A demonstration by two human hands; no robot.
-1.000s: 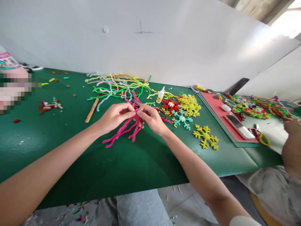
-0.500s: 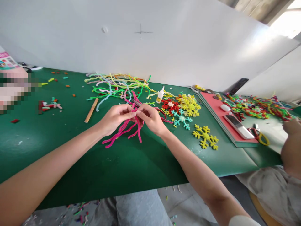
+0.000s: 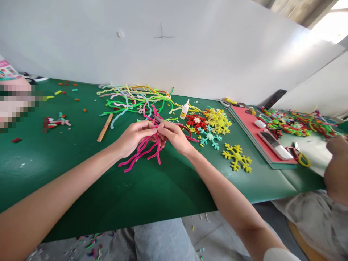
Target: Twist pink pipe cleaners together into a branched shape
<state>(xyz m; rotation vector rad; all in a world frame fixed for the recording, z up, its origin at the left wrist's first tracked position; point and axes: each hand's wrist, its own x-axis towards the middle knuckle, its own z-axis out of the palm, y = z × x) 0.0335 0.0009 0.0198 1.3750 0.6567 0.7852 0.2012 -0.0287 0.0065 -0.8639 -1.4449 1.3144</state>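
Note:
Both hands meet over the green table, pinching a bunch of pink pipe cleaners (image 3: 144,148). My left hand (image 3: 133,137) is closed on the bunch from the left, thumb and forefinger together. From the right, my right hand (image 3: 175,138) pinches the same bunch, its fingertips touching those of the left. Loose pink ends hang below the fingers. Scissors (image 3: 185,127) with dark red handles lie behind and partly under my right hand, blades pointing up-left. Just beyond them stands a small white glue bottle (image 3: 184,110). The exact joint between the fingertips is hidden.
Loose coloured pipe cleaners (image 3: 136,95) spread along the wall. A wooden stick (image 3: 105,127) lies left of my hands. To the right are a yellow snowflake (image 3: 237,158), a turquoise snowflake (image 3: 210,137) and a red folder (image 3: 251,127) carrying a white phone-like device. Another person's hand (image 3: 337,163) is at the far right.
The hanging pink ends have swung and shifted slightly below my fingers. Both hands keep their pinch in nearly the same place.

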